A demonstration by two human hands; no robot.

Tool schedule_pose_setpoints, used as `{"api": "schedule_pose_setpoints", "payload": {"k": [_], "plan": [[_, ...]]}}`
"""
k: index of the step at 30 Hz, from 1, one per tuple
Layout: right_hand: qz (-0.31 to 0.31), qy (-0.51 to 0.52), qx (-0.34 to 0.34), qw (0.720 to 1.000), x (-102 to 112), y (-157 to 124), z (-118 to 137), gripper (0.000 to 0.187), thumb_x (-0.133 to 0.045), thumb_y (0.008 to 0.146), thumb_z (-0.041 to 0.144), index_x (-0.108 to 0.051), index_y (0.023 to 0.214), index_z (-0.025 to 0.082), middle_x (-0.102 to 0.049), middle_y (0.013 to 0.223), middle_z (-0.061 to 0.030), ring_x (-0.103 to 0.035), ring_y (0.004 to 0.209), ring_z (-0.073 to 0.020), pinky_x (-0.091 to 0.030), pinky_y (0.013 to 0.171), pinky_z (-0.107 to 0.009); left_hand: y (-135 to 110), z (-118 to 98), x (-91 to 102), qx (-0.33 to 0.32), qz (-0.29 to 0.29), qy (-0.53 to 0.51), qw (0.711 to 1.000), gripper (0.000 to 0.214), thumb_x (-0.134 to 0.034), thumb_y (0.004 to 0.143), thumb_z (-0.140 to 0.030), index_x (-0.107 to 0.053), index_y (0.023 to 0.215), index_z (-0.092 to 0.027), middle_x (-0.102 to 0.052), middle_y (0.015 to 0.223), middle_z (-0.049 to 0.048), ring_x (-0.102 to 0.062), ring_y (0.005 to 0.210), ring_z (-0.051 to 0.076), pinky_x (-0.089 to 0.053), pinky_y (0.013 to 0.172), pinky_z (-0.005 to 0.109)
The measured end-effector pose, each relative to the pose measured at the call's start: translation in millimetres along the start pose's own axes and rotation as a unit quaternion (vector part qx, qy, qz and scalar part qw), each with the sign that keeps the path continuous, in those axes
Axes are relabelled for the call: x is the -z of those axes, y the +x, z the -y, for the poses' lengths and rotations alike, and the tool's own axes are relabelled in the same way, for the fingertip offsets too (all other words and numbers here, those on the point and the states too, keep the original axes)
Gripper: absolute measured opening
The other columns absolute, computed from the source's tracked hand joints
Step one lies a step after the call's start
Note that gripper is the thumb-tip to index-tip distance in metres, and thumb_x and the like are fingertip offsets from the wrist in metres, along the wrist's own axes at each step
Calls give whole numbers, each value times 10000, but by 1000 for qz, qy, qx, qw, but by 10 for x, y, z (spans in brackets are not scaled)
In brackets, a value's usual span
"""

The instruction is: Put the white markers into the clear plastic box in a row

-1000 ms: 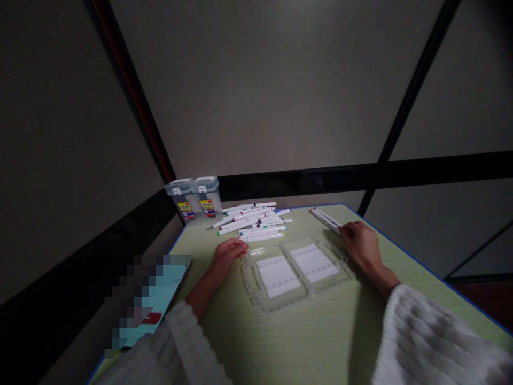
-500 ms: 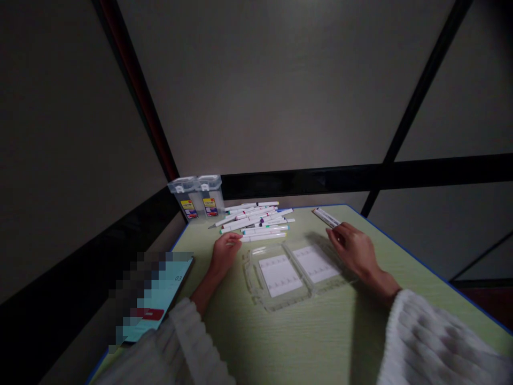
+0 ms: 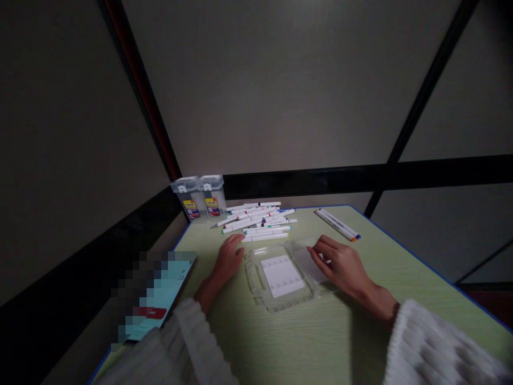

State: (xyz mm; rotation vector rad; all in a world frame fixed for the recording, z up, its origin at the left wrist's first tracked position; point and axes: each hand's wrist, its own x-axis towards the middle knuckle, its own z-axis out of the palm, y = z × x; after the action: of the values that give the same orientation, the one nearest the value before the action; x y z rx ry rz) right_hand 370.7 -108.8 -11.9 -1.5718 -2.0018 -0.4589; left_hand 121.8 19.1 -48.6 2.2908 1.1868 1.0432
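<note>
My left hand [image 3: 230, 260] lies at the left end of the pile of white markers [image 3: 256, 214]. Its fingers are stretched out with the thumb apart, and the fingertips are at the end of the nearest marker [image 3: 266, 237]; whether they touch it I cannot tell. My right hand [image 3: 340, 266] hovers over the right half of an opened clear plastic case [image 3: 272, 307], fingers loosely bent and apart, with nothing visible in them. White printed paper [image 3: 282, 276] lies in the case's left half. Two markers [image 3: 337, 224] with blue and orange ends lie side by side beyond my right hand.
Two clear lidded plastic boxes [image 3: 211, 200] with colourful labels stand at the table's back left corner. A flat device with a lit turquoise screen [image 3: 170, 286], partly pixelated, lies by the left edge. Dark-framed wall panels [image 3: 300, 107] rise behind the blue-edged table [image 3: 280, 347].
My right hand has moved left from the two markers, which now lie uncovered, to over the case's right half. My left hand's fingers have stretched out. The view has shifted slightly.
</note>
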Motion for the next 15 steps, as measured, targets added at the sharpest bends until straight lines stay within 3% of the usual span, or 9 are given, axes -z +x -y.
{"api": "schedule_pose_setpoints", "payload": {"k": [8,15], "plan": [[19,1,17,1000,-9,-11,45,335,-328,879,273,-538,638,171,-509,640,-21,-484,519,-112,-295,507,-238,-3,-18,8,-3,-1,7,1000,373,-452,638,-24,-604,951,-157,-590,956,65,-528,950,187,-387,912,351],[30,12,19,999,-1,-12,73,335,-330,884,266,-531,636,165,-500,636,-19,-475,513,-111,-303,514,-241,-14,-27,29,14,6,10,1000,250,-542,636,-71,-644,849,-152,-578,846,57,-536,838,181,-417,821,323]]}}
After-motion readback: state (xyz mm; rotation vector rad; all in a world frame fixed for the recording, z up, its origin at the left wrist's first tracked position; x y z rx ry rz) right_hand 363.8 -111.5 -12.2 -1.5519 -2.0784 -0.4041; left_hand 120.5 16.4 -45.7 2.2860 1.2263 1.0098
